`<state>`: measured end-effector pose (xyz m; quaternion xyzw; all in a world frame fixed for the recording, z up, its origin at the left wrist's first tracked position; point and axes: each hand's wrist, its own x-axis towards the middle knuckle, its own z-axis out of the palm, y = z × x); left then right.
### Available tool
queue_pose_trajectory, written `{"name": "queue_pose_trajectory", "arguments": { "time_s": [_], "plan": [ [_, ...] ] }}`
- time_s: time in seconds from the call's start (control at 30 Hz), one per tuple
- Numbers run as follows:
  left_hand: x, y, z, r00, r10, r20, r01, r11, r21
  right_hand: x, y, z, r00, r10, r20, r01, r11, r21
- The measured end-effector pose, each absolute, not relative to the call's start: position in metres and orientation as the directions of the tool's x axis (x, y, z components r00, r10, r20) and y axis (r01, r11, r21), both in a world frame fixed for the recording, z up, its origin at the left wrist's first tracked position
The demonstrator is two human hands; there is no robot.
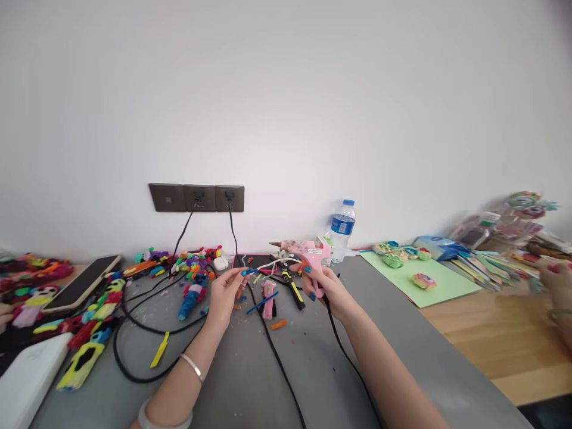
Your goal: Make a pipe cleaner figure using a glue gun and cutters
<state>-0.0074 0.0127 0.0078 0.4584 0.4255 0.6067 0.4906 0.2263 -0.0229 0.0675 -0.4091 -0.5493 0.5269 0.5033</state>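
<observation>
My right hand [325, 286] is wrapped round the handle of a pink glue gun [315, 255], whose metal nozzle points left. A black cord hangs from the bottom of its grip. To the left, my left hand [229, 291] pinches a small blue piece [252, 271] between thumb and fingertips. A pale thin strand [272, 262] spans the gap between the hands; what it is I cannot tell. Below them on the grey table lie a pink fuzzy figure [269, 301], a blue strip [262, 302] and yellow-and-black handled pliers [292, 287].
Colourful fuzzy figures [194, 295], looped black cables [134, 375], a phone [83, 283] and a white device [33, 378] lie left. A water bottle [342, 229] stands by the wall. On the right are green paper [402, 280], craft sticks and another person's hand [556, 286].
</observation>
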Motion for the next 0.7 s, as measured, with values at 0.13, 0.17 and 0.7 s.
{"name": "queue_pose_trajectory", "arguments": {
  "time_s": [0.13, 0.17, 0.7],
  "plan": [
    [-0.006, 0.013, 0.010, -0.133, 0.987, 0.088, -0.272, -0.122, 0.955, 0.217, -0.004, 0.049, -0.254, 0.961, 0.109, -0.091, 0.088, -0.992],
    [-0.006, 0.013, 0.011, -0.136, 0.988, 0.075, -0.277, -0.111, 0.954, 0.216, -0.003, 0.043, -0.253, 0.962, 0.104, -0.080, 0.086, -0.993],
    [-0.006, 0.012, 0.011, -0.217, 0.976, -0.001, -0.394, -0.086, 0.915, 0.194, -0.022, 0.026, -0.241, 0.962, 0.126, 0.169, 0.169, -0.971]
  ]
}}
